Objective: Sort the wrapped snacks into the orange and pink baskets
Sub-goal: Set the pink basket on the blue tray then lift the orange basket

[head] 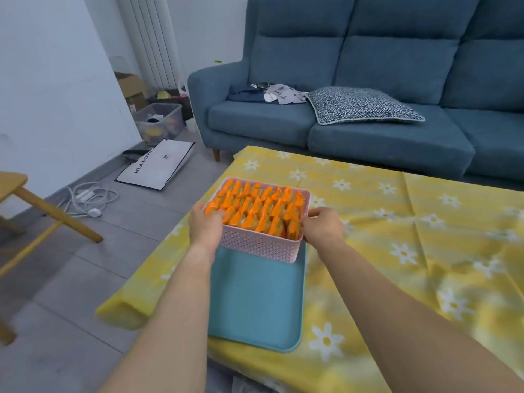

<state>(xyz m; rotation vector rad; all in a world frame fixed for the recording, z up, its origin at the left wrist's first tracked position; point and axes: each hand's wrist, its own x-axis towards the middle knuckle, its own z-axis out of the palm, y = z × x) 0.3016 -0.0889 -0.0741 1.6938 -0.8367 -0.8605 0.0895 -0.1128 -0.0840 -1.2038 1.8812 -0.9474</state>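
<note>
Hands (pixel 205 226) (pixel 323 226) around pink basket (pixel 261 248); inside, seemingly snacks (pixel 256 209).

I read this as a home living room: blue sofa (pixel 354 89), patterned cushion (pixel 363 104), radiator (pixel 153 38), floral tablecloth (pixel 397 222).

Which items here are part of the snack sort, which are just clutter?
Job: pink basket, wrapped snacks in it, left hand and right hand gripping its sides.
Clutter: blue tray, cushion, clothes, white bag, cable.
</note>
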